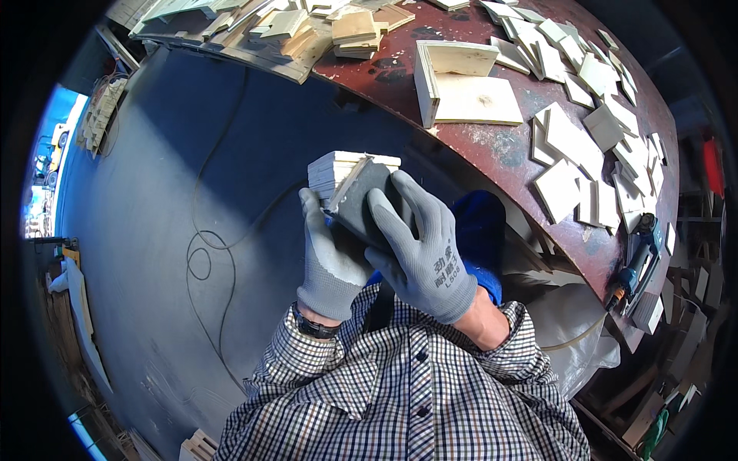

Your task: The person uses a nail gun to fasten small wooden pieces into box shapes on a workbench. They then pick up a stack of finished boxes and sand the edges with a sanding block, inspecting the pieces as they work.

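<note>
Two hands in grey gloves are meeting in front of one checked shirt [415, 399]. The left hand [332, 257] is curling round the side of one stack [326, 174], its thumb and fingers drawn in on it. The right hand [421, 242] is gripping one block [358, 201], its fingers spreading over the dark face. Both things are being held up above the floor [146, 246], apart from the desk [477, 147].

The stack is showing pale, flat wooden pieces lying face to face, their edges making fine, nearly even lines on the left side; there are several, but the layers are running too close to count exactly. The block is sitting tilted against the stack and covering part of it. It is looking dark grey and flat on its broad face, with a lighter brownish strip along the edge by the wood.

On the desk, one corner piece [475, 100] is standing, two boards meeting at an angle. Many loose pieces [560, 188] are overlapping on the right, too many to count. One power tool [639, 257] is lying near the desk's right end. One dark cord [190, 265] is looping across the floor, and one watch [314, 324] is circling the left wrist.
</note>
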A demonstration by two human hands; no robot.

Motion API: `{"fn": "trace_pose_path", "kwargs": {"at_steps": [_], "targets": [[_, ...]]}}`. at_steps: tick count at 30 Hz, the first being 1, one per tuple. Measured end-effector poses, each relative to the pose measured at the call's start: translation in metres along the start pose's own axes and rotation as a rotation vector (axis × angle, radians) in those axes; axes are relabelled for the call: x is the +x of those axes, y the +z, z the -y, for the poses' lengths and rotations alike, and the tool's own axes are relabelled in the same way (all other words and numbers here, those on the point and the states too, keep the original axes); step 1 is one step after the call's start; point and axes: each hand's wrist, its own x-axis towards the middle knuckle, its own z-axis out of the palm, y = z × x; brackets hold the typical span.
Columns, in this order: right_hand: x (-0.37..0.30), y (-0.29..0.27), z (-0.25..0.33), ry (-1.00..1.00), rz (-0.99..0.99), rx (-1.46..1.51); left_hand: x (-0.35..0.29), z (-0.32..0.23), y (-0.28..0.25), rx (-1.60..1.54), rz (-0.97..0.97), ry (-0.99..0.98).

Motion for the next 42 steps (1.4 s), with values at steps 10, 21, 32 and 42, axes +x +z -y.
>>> {"fn": "trace_pose_path", "kwargs": {"at_steps": [10, 21, 32, 42], "targets": [[-0.007, -0.005, -0.019, -0.01, -0.183, 0.095, 0.006, -0.002, 0.006, -0.237, -0.273, -0.017], [-0.023, -0.023, -0.037, -0.041, -0.069, -0.258, -0.003, -0.013, -0.022, -0.245, 0.15, -0.054], [-0.094, -0.092, -0.027, 0.226, -0.176, -0.06, -0.007, -0.012, -0.095, -0.374, 0.064, -0.086], [-0.132, -0.163, -0.044, 0.482, -0.501, -0.237, -0.001, 0.008, -0.036, -0.191, -0.225, -0.218]]}}
